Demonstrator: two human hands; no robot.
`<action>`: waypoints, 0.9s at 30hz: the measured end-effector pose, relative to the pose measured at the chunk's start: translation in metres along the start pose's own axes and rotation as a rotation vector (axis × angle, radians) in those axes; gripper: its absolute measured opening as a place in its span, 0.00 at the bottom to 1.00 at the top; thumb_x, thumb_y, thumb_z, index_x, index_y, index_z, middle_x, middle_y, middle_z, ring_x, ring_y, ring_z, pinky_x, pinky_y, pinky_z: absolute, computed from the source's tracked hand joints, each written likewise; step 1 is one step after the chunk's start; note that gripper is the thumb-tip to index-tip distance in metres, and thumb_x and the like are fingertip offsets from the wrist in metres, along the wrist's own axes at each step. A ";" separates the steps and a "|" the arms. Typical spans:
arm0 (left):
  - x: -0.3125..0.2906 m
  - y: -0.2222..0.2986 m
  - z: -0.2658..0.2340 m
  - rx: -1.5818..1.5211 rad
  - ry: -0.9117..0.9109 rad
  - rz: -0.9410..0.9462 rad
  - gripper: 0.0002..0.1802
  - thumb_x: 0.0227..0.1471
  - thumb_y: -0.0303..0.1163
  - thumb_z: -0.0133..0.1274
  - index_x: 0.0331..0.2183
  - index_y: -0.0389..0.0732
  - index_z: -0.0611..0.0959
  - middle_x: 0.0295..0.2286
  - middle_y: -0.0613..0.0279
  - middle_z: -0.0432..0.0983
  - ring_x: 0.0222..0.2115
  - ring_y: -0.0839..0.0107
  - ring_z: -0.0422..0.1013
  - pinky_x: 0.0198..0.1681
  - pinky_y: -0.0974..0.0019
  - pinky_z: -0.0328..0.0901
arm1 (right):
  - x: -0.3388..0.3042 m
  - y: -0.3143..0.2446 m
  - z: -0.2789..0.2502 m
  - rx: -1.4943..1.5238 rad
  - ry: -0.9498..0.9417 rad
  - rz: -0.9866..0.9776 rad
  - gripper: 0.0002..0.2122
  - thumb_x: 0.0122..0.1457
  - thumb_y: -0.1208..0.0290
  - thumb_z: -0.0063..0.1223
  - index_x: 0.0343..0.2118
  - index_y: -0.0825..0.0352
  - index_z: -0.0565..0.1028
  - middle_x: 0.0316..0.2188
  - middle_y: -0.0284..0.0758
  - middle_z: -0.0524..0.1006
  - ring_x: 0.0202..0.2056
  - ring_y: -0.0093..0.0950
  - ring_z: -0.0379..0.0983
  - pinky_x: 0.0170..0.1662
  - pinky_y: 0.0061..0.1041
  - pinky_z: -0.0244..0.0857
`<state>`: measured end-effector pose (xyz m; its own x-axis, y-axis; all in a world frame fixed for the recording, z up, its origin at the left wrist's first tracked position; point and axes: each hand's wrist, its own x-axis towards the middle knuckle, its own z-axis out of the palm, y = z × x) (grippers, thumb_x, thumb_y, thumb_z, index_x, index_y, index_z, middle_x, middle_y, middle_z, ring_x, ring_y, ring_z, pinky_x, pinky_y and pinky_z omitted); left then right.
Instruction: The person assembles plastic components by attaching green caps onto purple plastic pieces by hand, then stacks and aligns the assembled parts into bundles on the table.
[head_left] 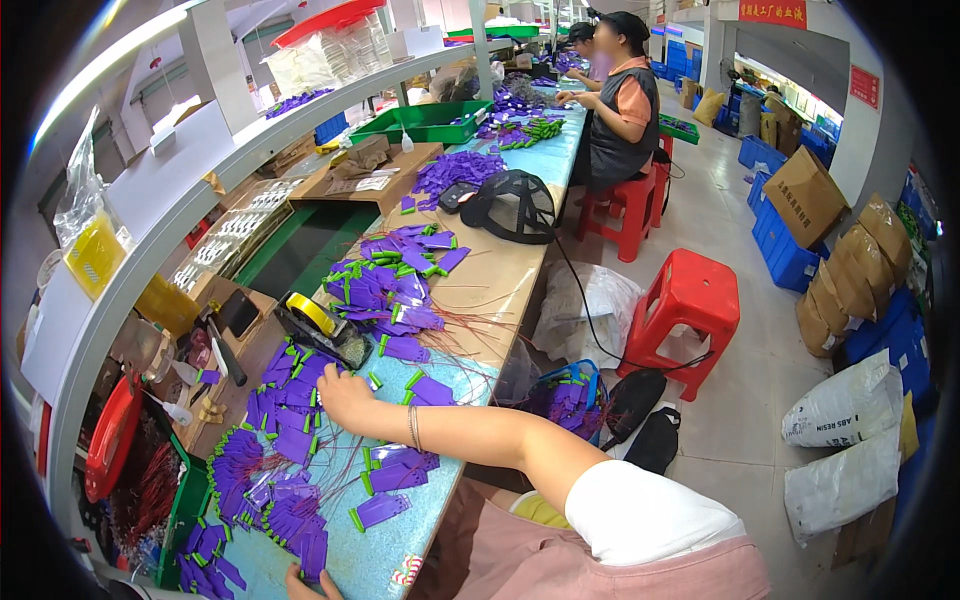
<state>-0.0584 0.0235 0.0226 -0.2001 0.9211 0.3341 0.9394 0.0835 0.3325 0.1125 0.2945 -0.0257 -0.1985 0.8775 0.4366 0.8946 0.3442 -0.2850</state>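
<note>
My right hand (347,396) reaches over the workbench, fingers bent down at the edge of a heap of flat purple pieces with green ends (294,405). It is beside a black tape dispenser (350,347) with a yellow roll of tape (311,314). The fingertips are partly hidden, so what they pinch is unclear. At the lower edge only some fingers of my left hand (331,588) show, closed about the lower end of a purple piece (313,554). More purple pieces (398,473) with thin dark red wires lie below my right forearm.
Further piles of purple pieces (385,292), a black cap (508,206) and a green tray (430,122) occupy the bench. Scissors (226,355) lie left. A red stool (684,318) stands right of the bench. A co-worker (622,110) sits farther along; cartons and sacks line the aisle.
</note>
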 end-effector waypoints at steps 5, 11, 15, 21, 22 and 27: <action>-0.021 0.012 0.000 -0.184 -0.009 -0.198 0.17 0.54 0.32 0.46 0.41 0.30 0.69 0.35 0.39 0.70 0.35 0.49 0.69 0.39 0.59 0.63 | 0.005 0.012 -0.010 0.002 -0.080 -0.067 0.07 0.48 0.74 0.46 0.30 0.69 0.71 0.33 0.41 0.68 0.31 0.34 0.72 0.29 0.30 0.69; -0.028 0.016 0.001 -0.380 0.158 -0.141 0.17 0.56 0.34 0.44 0.41 0.29 0.69 0.32 0.43 0.73 0.32 0.54 0.71 0.35 0.62 0.65 | 0.002 0.012 -0.004 -0.044 -0.028 0.050 0.06 0.48 0.73 0.47 0.27 0.68 0.73 0.32 0.41 0.69 0.32 0.33 0.71 0.29 0.30 0.69; -0.030 -0.010 0.015 -0.861 0.095 -0.361 0.15 0.58 0.32 0.42 0.42 0.31 0.70 0.27 0.54 0.73 0.23 0.74 0.70 0.23 0.75 0.61 | 0.007 0.010 -0.004 -0.077 -0.007 -0.223 0.06 0.46 0.72 0.48 0.25 0.65 0.75 0.30 0.36 0.71 0.33 0.32 0.70 0.29 0.29 0.65; -0.032 0.004 0.013 -1.100 0.153 -0.457 0.16 0.58 0.31 0.40 0.45 0.33 0.69 0.28 0.57 0.72 0.24 0.74 0.68 0.24 0.75 0.60 | 0.010 0.004 -0.035 0.186 0.420 -0.382 0.03 0.44 0.72 0.50 0.23 0.64 0.72 0.27 0.34 0.68 0.32 0.30 0.66 0.32 0.27 0.58; -0.031 0.007 0.011 -1.110 0.148 -0.474 0.16 0.58 0.32 0.40 0.45 0.33 0.69 0.28 0.56 0.72 0.24 0.74 0.68 0.24 0.75 0.60 | 0.011 0.002 -0.031 0.246 0.424 -0.368 0.05 0.42 0.72 0.51 0.23 0.65 0.70 0.26 0.36 0.67 0.31 0.32 0.66 0.31 0.30 0.60; -0.029 0.001 0.012 -1.160 0.119 -0.460 0.16 0.58 0.33 0.41 0.45 0.34 0.70 0.29 0.57 0.72 0.24 0.75 0.68 0.25 0.76 0.60 | 0.009 -0.006 -0.036 0.545 0.358 -0.267 0.04 0.44 0.73 0.52 0.25 0.65 0.72 0.25 0.36 0.70 0.28 0.37 0.69 0.29 0.36 0.64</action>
<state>-0.0480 0.0016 0.0023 -0.5248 0.8503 0.0388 -0.0102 -0.0519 0.9986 0.1199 0.2888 0.0103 -0.1559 0.6078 0.7786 0.4865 0.7333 -0.4750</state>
